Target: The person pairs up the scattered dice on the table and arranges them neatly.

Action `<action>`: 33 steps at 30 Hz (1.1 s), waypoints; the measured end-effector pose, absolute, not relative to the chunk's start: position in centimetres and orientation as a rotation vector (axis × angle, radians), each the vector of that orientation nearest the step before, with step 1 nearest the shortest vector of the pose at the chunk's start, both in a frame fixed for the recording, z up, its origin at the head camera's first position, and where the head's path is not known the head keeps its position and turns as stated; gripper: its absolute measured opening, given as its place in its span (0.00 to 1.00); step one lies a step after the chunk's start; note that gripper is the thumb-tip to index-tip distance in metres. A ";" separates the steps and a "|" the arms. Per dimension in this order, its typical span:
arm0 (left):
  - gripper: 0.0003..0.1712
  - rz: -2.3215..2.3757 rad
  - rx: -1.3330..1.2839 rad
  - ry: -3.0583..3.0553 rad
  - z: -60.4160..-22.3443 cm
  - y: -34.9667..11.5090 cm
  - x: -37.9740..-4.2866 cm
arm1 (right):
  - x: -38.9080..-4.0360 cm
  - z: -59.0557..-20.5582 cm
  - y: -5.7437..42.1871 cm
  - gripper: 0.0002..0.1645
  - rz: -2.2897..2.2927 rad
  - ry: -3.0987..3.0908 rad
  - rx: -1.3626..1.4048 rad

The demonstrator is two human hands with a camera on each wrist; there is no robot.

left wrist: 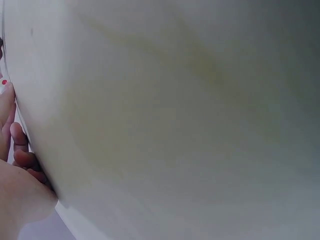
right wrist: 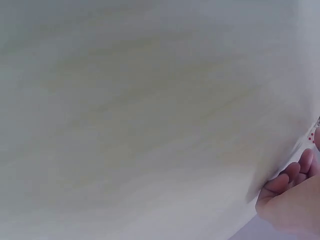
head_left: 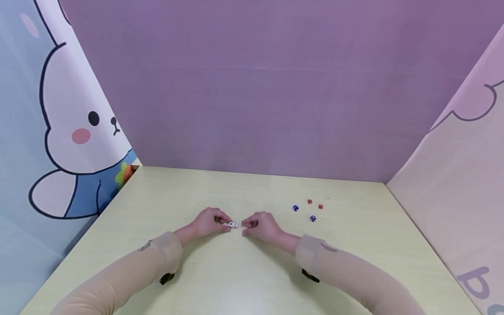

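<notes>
Two small white dice stand side by side near the middle of the table, between the hands. My left hand point(head_left: 210, 222) pinches the left white die point(head_left: 230, 224) between thumb and fingertip. To its right, the other white die point(head_left: 235, 225) lies close to the fingertips of my right hand point(head_left: 264, 226). That hand's thumb and forefinger are parted, with a small gap to the die. At the left edge of the left wrist view, a red pip shows on a white die point(left wrist: 4, 83). The right wrist view catches red pips on a die point(right wrist: 311, 137) at its right edge, partly hidden by fingers.
Right of the hands lie two red dice point(head_left: 309, 201) and two blue dice point(head_left: 295, 208) in a loose group on the pale wooden table point(head_left: 244, 280). A purple backdrop point(head_left: 252, 96) rises behind the table's far edge. Printed cloth panels point(head_left: 453, 183) flank both sides.
</notes>
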State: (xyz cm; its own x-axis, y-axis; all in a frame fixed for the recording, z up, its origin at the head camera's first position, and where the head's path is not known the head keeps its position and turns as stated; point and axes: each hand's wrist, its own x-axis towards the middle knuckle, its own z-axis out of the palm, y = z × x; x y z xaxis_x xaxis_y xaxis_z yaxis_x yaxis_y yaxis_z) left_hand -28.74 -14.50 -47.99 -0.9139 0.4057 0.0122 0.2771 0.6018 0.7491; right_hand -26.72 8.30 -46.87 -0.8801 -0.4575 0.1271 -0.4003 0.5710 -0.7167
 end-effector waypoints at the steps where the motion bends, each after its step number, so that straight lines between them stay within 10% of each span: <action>1: 0.11 1.207 0.575 2.669 -48.0 -14.5 -28.7 | -26.6 -46.9 8.6 0.18 -1.205 2.718 -0.747; 33: 0.12 1.264 0.545 2.631 -47.8 -14.7 -28.4 | -24.4 -46.4 26.1 0.18 -1.105 2.898 -0.283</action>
State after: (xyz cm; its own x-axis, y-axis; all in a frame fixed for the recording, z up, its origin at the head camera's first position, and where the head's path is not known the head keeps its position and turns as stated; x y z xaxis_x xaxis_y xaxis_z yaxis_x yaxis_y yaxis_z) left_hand -28.38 -14.72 -47.80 -0.9183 0.3958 0.0028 0.2495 0.5734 0.7804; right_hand -24.38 26.10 -46.37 -0.9831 -0.1786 0.0393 -0.1595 0.7320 -0.6624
